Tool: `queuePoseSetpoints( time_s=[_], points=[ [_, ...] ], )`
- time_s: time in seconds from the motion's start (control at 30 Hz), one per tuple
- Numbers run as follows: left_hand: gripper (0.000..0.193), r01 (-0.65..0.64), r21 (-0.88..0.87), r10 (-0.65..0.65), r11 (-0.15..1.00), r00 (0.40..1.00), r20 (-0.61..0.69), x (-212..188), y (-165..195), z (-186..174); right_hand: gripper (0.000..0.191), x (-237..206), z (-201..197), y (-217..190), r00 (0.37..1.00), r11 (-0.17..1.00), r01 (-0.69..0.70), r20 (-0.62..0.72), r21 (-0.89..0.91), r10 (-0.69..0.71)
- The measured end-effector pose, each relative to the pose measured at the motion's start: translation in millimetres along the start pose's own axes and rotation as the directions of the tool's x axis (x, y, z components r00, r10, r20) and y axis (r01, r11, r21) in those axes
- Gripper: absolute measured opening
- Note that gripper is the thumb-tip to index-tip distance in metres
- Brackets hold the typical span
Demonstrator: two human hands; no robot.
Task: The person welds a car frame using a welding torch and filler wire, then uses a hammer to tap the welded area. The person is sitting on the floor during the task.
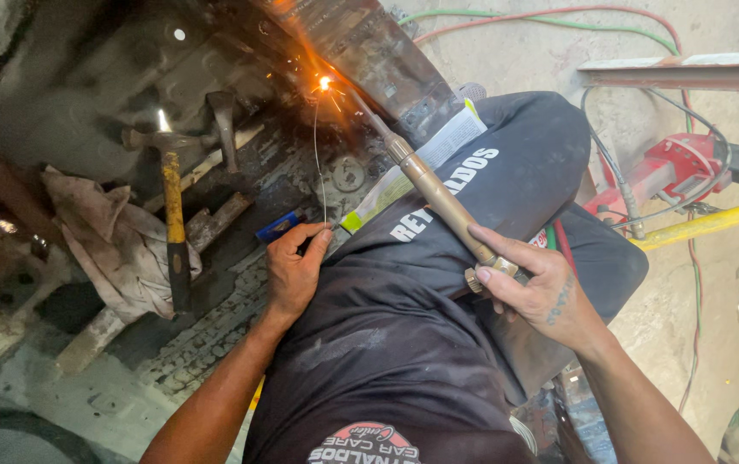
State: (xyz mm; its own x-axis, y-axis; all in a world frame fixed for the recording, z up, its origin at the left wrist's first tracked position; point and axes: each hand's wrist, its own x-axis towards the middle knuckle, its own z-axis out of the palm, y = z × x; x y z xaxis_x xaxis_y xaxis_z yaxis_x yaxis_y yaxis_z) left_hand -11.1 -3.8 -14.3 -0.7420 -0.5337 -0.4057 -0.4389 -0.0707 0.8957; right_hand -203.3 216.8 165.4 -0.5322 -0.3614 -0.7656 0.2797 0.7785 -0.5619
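While your right hand (pixel 534 288) grips the stiff brass torch (pixel 438 196), your left hand (pixel 294 271) pinches the whippy filler wire (pixel 318 163) (flame at twelve o'clock) low.

The dark, dirty metal floor panel (pixel 240 198) carries a hammer (pixel 173 215) with a yellow and black handle, a crumpled stained rag (pixel 116 245) just beside it, a small blue lighter (pixel 279 226), and some flat metal strips (pixel 214 222) near the hammer.

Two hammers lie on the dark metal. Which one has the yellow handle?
The left hammer: its long yellow handle points toward the camera. The other hammer lies right of it, shorter, dark all over.
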Motion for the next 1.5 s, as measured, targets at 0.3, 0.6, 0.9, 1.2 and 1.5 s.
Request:
queuePoseSetpoints(
  time_s=[0.3,0.6,0.9,1.2,1.5],
  points=[
    [0.016,-0.022,-0.010,0.022,1.000,1.000,-0.008,-0.1,0.3,0.5,0.055,0.1,-0.1,1.2,1.000,1.000,-0.007,0.002,0.014,0.007],
    [0.016,-0.017,-0.034,0.016,0.999,1.000,-0.016,2.6,-2.4,0.9,0.055,0.6,-0.6,1.5,1.000,1.000,0.011,0.002,-0.003,-0.011],
    [0.017,-0.031,-0.035,0.031,0.999,1.000,-0.001,2.9,-3.2,0.4,0.055,0.4,-0.5,0.7,1.000,1.000,0.022,0.006,-0.004,-0.022],
    [0.017,0.001,-0.026,-0.001,1.000,1.000,0.008,3.5,3.6,-1.0,0.055,0.3,-1.0,-0.7,1.000,1.000,-0.006,0.001,-0.016,0.007],
    [0.019,0.041,-0.019,-0.040,0.999,0.999,0.026,4.6,3.0,-0.7,0.055,-0.7,-1.5,-0.9,0.999,0.999,0.038,0.006,-0.019,-0.038]
  ],
)
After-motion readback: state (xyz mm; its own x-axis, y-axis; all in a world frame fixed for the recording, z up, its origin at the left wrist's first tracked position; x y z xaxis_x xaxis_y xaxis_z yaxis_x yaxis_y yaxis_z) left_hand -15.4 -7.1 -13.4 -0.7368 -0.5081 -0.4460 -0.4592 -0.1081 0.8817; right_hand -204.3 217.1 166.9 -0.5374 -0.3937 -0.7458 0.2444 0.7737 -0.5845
